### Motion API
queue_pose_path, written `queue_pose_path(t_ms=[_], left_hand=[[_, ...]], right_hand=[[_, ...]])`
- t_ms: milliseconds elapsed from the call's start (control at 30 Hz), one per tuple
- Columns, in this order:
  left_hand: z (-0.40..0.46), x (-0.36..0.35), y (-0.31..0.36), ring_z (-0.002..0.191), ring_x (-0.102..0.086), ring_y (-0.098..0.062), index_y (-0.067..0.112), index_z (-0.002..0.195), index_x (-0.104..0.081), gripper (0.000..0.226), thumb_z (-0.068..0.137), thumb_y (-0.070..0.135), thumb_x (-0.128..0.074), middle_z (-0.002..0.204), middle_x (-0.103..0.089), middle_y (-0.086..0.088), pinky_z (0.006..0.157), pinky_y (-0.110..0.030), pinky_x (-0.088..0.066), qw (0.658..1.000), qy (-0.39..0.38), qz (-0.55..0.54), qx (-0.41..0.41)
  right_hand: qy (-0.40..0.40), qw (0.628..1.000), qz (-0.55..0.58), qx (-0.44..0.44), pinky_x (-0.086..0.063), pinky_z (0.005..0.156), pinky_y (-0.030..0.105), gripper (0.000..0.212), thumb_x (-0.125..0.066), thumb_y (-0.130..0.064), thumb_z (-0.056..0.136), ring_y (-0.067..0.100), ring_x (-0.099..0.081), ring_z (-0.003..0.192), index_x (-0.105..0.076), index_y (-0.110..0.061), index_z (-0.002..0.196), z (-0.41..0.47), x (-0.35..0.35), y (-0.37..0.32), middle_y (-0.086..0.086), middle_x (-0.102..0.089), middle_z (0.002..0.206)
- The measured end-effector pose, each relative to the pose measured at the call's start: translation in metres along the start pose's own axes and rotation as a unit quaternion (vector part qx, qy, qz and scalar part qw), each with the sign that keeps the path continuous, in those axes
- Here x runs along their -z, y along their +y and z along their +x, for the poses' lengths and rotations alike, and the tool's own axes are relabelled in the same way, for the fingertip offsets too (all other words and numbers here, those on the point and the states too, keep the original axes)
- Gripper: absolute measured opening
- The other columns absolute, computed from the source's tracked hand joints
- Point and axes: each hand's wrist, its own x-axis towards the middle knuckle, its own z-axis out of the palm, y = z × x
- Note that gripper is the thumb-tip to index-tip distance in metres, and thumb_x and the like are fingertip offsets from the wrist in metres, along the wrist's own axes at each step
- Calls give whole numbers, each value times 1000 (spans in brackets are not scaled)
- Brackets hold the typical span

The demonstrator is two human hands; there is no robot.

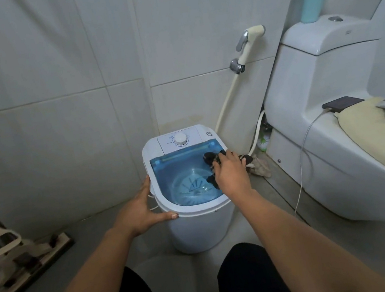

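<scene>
Left hand point(142, 208) of mine braces against left rim of small white plastic washing machine point(199, 232), centre of frame, fingers straight, thumb along front edge. My right hand point(230, 174) clutches dark striped bundle of cloth point(209, 157) over right edge of translucent blue tub point(192, 183), fingers curled round it. White ceramic toilet point(316, 92) at right; beige flat mop point(29, 267) lower left.
</scene>
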Motion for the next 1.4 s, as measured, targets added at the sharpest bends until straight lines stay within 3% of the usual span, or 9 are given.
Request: queue_pose_path(t_ms=[133,300,600,833,1033,1200,1400], left_hand=[[-1,-3,0,156,-36,-12,48,166,7,154,50,82,-89,173,-26,19,122,-37,-40,1000,3,-6,0],[-1,-5,1,156,-37,-15,50,166,7,154,50,81,-89,172,-29,17,119,-38,-43,1000,6,-7,2],[2,-7,-6,149,-46,-7,56,164,2,154,45,83,-91,163,-43,24,117,-44,-48,999,4,-43,2],[1,-8,-6,153,-42,-12,58,162,6,156,42,89,-87,168,-35,22,119,-47,-45,1000,3,-24,11],[-3,-8,2,154,-39,-12,53,164,5,154,47,83,-90,171,-29,22,122,-39,-40,1000,3,-19,12],[-4,-8,5,156,-35,-14,44,168,5,155,50,82,-89,174,-23,17,124,-36,-37,1000,1,-4,26],[-4,-7,2,158,-32,-10,47,166,7,160,41,96,-79,174,-17,22,126,-40,-36,1000,6,16,22]], right_hand=[[-24,999,-9,34,-10,124,54,46,-40,-30,105,31,-27,150,-51,-9,144,-22,-4,-14,14,-41,157],[-59,995,15,82,0,126,47,52,-35,-34,107,30,-14,156,-39,-11,153,-57,-19,-59,16,-26,165],[-104,982,18,155,0,127,47,51,-34,-33,109,30,-12,156,-38,-8,152,-66,-23,-80,18,-25,165],[-124,977,-15,175,-1,127,45,51,-33,-35,109,27,-12,156,-37,-11,154,-63,-3,-51,12,-25,166],[-92,990,-21,108,-1,125,46,48,-37,-35,108,28,-19,155,-43,-13,150,-49,26,1,11,-31,164],[-13,999,23,31,-20,125,45,45,-45,-30,106,30,-35,147,-51,-10,145,-52,23,40,15,-44,155],[31,992,54,113,-9,125,46,45,-45,-33,104,30,-32,150,-58,-7,139,-98,-9,11,14,-49,153]])
